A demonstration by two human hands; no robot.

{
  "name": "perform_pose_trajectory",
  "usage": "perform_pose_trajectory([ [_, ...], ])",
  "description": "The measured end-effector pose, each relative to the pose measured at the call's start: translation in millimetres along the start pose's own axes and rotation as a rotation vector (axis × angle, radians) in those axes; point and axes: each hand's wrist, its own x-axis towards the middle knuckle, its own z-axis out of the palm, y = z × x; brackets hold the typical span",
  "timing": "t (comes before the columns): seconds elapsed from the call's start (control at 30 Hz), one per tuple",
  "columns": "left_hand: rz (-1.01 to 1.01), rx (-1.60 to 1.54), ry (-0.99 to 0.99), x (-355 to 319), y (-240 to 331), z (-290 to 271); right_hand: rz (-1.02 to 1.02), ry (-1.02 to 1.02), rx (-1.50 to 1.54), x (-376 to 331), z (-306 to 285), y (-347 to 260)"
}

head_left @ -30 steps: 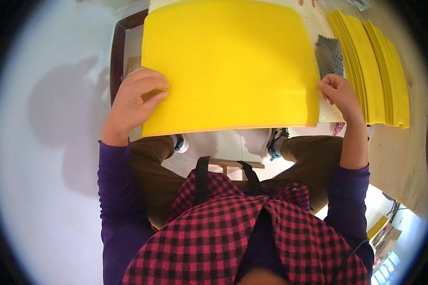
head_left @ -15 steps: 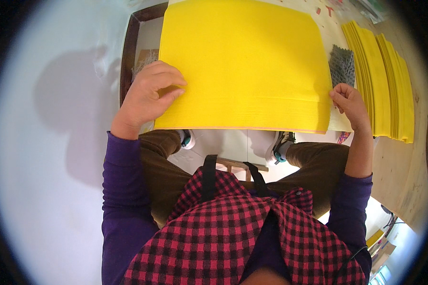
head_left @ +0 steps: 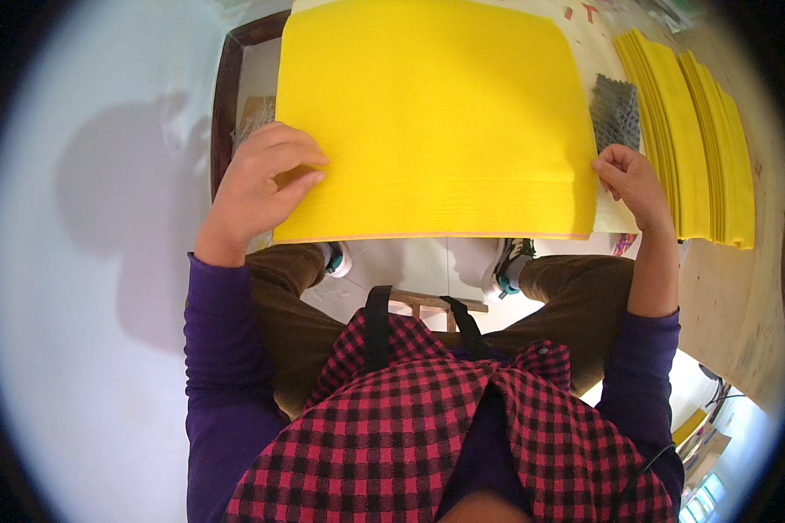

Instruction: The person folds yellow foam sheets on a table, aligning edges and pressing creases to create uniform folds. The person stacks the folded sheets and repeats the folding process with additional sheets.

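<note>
Yellow cloth [head_left: 432, 113], wooden table [head_left: 724, 322], pale wall [head_left: 87, 401]; left hand [head_left: 266, 179] unclenched, right hand [head_left: 637, 185], grip unclear

Workshop with stacked yellow cloth [head_left: 672, 148]

The frame's upper edge clips the yellow cloth [head_left: 436, 113]; the right hand [head_left: 632, 179] apparently hides the grey patch's [head_left: 617, 106] lower end.

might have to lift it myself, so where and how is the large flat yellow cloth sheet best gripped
Probably grip the large flat yellow cloth sheet near both ends of its straight near edge, coming from the near side, thumbs on top, fingers beneath. It lies spread out, that edge is uncovered, and floor shows just below it in view, which suggests room underneath.
</note>
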Motion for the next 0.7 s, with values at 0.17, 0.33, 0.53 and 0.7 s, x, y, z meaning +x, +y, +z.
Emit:
perform_pose_trajectory([
  [0.17, -0.013, -0.002, -0.010, 0.0, 2.1, -0.2, 0.018, -0.011, -0.019, -1.3, 1.0, -1.9],
  [0.33, -0.025, -0.032, 0.005, 1.6, 3.1, 0.4, 0.009, -0.046, -0.050, -2.4, 1.0, -3.8],
  [0.53, -0.079, 0.003, 0.001, -0.2, 1.1, -1.1, -0.005, -0.069, 0.002, -2.8, -5.6, 1.2],
  [0.7, -0.186, 0.096, 0.274, -0.6, -3.7, 0.1, -0.145, 0.135, 0.283, -8.8, 1.4, 1.0],
])
